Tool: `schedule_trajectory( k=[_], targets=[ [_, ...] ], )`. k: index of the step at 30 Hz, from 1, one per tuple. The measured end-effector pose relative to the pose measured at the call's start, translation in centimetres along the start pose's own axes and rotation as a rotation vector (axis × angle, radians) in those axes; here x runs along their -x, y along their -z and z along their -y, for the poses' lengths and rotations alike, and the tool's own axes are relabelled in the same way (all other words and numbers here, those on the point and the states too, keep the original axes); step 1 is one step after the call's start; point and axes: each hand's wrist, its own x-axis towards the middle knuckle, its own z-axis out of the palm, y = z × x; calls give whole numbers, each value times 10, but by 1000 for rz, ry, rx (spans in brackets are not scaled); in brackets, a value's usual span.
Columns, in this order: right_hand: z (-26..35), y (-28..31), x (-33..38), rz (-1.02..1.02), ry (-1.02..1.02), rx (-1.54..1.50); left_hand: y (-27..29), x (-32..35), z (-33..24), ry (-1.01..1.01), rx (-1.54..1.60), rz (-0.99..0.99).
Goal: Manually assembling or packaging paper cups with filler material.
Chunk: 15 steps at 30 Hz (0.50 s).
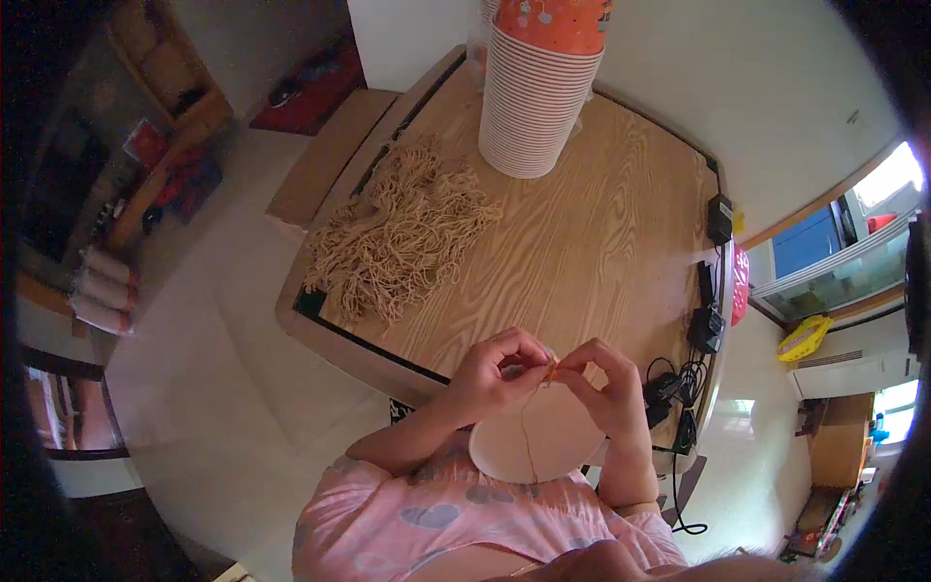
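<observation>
My left hand point(502, 372) and my right hand point(609, 390) meet above my lap, fingertips pinched together. Between them is a thin beige cord point(528, 436), which hangs down over a white paper bucket point(572, 432). A small orange patch shows at the fingertips, by the bucket's upper edge. The exact grip on cord and rim is partly hidden by my fingers. On the table's left side lies a tangled heap of beige cords point(407, 228). At the far side stands a tall stack of paper buckets point(533, 107), white-rimmed, with an orange printed one on top.
The wood-grain table point(582, 252) spreads out in front of me. Black power adapters point(706, 330) and coiled cables point(687, 383) line its right edge. A cardboard piece point(325, 160) is beside the far left edge. To the right lies a yellow bag point(805, 339).
</observation>
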Motion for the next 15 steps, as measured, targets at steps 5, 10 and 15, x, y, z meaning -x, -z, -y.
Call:
schedule_trajectory(
  k=[5, 10, 15],
  targets=[
    [2, -1, -2, 11, 3, 7, -1, 1, 0, -11, -21, -4],
    [7, -2, -3, 14, -13, 5, 0, 1, 2, -7, -27, 0],
    [9, -3, -4, -8, -66, -67, 0, 2, 1, -13, -37, -4]
  ],
)
